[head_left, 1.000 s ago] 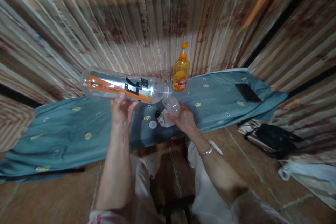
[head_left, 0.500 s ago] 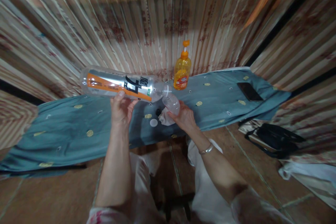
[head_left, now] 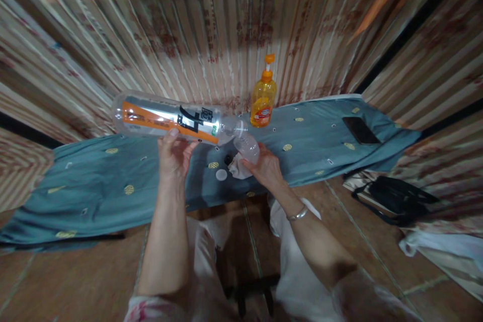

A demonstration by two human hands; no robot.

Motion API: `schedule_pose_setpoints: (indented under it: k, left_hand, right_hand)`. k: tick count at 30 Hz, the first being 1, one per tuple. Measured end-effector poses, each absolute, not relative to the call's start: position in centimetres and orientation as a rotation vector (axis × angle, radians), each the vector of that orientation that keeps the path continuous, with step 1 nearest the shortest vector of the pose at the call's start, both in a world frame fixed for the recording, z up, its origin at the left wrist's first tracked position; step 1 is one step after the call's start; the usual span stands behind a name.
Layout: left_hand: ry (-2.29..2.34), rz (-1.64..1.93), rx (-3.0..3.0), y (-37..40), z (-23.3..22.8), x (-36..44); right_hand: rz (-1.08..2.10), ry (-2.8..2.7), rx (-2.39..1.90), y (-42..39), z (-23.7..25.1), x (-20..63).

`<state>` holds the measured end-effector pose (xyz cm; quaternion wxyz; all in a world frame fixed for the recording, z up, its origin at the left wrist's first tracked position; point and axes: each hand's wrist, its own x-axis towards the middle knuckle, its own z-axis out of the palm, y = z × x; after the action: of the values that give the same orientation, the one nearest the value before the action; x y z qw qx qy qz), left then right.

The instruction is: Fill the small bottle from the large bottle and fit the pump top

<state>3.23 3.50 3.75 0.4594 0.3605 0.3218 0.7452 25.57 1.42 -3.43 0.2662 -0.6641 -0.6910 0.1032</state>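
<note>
My left hand (head_left: 175, 153) grips a large clear plastic bottle (head_left: 166, 116) from below; it lies nearly level, with an orange and silver label and its neck towards the right. In my right hand (head_left: 266, 166) is a small clear plastic bottle (head_left: 247, 145), tilted so that its upper end meets the large bottle's mouth. Whether liquid passes between them I cannot tell. Under the small bottle a crumpled whitish cloth (head_left: 238, 168) rests on the table. Beside the cloth are a white round cap (head_left: 221, 175) and a small black piece (head_left: 228, 160).
An orange pump bottle (head_left: 263, 103) stands at the back of the table covered with a teal cloth (head_left: 101, 186). A dark phone (head_left: 361, 131) lies at the right end. On the floor to the right is a black bag (head_left: 400, 198). A striped curtain (head_left: 181, 35) hangs behind.
The large bottle's base end has risen slightly, and both hands keep their hold. Otherwise the view has only shifted a little.
</note>
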Motion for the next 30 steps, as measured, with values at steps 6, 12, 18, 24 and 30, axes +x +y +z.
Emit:
schedule_pose_setpoints:
  k: [6,12,18,24,30]
  left_hand:
    - [0.787,1.806,0.85,3.58,3.62,2.8]
    - [0.796,1.805,0.868,3.67,3.49,2.62]
    - [0.794,1.813,0.854,3.57,3.62,2.88]
    - [0.803,1.804,0.87,3.41,3.7,2.53]
    - [0.831,1.808,0.874,3.37,3.67,2.3]
  right_hand:
    - [0.287,-1.876,-1.785,1.4,-3.38,25.6]
    - [0.287,-1.875,-1.788,1.29,-3.11,25.58]
    - [0.287,-1.87,-1.814,1.31,-3.22,25.53]
    - [0.316,-1.884,-1.802,1.05,-2.73,25.35]
    - [0.311,-1.891,-1.785,1.06,-2.76,25.3]
